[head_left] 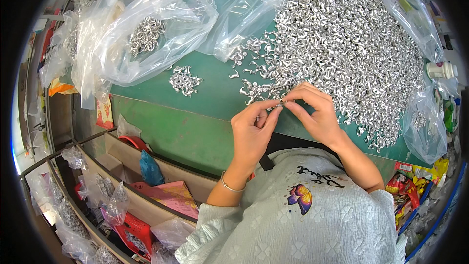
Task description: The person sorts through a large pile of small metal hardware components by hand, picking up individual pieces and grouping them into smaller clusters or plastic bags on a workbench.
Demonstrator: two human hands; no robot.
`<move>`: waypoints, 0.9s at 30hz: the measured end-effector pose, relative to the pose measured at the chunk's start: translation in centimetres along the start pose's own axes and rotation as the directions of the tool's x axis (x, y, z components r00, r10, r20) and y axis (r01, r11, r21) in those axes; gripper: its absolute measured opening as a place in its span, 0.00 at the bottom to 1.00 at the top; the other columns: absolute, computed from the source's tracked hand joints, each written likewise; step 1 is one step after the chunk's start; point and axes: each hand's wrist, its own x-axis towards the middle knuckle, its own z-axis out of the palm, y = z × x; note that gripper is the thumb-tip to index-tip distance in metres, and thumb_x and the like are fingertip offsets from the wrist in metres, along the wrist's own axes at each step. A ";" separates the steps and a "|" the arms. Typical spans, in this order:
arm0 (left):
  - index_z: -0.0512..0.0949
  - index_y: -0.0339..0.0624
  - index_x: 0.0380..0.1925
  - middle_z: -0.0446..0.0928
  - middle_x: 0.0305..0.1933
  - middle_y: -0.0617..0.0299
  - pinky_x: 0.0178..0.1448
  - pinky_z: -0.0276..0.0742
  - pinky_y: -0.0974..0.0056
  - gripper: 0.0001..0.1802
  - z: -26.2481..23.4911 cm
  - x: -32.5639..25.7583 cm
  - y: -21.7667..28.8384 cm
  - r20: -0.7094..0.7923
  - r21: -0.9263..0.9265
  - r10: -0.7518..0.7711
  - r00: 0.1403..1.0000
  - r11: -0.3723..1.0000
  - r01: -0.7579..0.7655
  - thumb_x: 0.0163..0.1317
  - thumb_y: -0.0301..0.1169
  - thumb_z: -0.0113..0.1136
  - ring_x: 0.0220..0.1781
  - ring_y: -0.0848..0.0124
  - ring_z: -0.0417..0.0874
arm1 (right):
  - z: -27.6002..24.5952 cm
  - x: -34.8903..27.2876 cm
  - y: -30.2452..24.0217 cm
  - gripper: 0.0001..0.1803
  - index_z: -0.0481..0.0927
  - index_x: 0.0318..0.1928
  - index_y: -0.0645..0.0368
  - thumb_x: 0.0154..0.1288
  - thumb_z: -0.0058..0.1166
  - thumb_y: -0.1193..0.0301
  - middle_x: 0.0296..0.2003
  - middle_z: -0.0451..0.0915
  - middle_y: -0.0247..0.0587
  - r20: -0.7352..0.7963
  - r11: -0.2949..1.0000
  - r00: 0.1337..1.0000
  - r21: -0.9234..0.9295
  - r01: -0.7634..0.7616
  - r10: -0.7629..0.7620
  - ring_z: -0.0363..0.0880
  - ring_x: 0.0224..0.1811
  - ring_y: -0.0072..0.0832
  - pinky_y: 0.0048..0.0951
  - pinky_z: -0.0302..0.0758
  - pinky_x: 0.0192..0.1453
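Observation:
My left hand (253,126) and my right hand (316,111) meet above the near edge of the green table (215,80). A small silver metal piece (280,104) is pinched between the fingertips of both; the fingers cover most of it. Just beyond my hands spreads a large heap of small curved silver metal pieces (342,44), with loose ones trailing off its left side. Left of my hands lies a small separate pile of similar silver pieces (185,81).
An open clear plastic bag (195,17) with silver rings (146,34) lies at the back left. Another clear bag (424,129) and a white bottle (441,70) stand at the right edge. Below left, a wooden drawer (117,168) holds a blue bag (151,167); a red basket (134,232) sits lower.

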 end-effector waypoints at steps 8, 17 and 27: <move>0.78 0.35 0.31 0.56 0.13 0.69 0.19 0.53 0.72 0.05 0.4 -0.5 -1.3 0.003 0.087 -0.098 0.995 0.991 0.097 0.53 0.21 0.60 0.16 0.81 0.55 | 0.1 -0.9 0.7 0.03 0.76 0.29 0.65 0.54 0.55 0.79 0.24 0.76 0.42 0.005 0.989 0.991 -0.058 -0.133 0.133 0.73 0.26 0.33 0.29 0.69 0.31; 0.77 0.35 0.35 0.60 0.14 0.63 0.20 0.59 0.68 0.09 -0.9 0.2 -2.5 -0.169 0.402 0.050 0.984 0.915 0.023 0.51 0.21 0.60 0.15 0.74 0.58 | -1.2 -0.4 0.6 0.04 0.77 0.28 0.64 0.53 0.58 0.78 0.21 0.75 0.40 -0.124 0.936 0.940 -0.118 -0.332 0.318 0.72 0.20 0.28 0.25 0.66 0.23; 0.75 0.36 0.43 0.60 0.14 0.61 0.21 0.60 0.66 0.16 -0.5 0.2 -2.6 -0.083 0.508 0.039 0.996 0.861 0.009 0.52 0.24 0.61 0.15 0.72 0.60 | -0.2 2.2 0.8 0.12 0.76 0.36 0.62 0.49 0.59 0.73 0.37 0.75 0.40 -0.012 0.870 0.994 -0.484 0.091 -0.111 0.70 0.41 0.36 0.35 0.66 0.44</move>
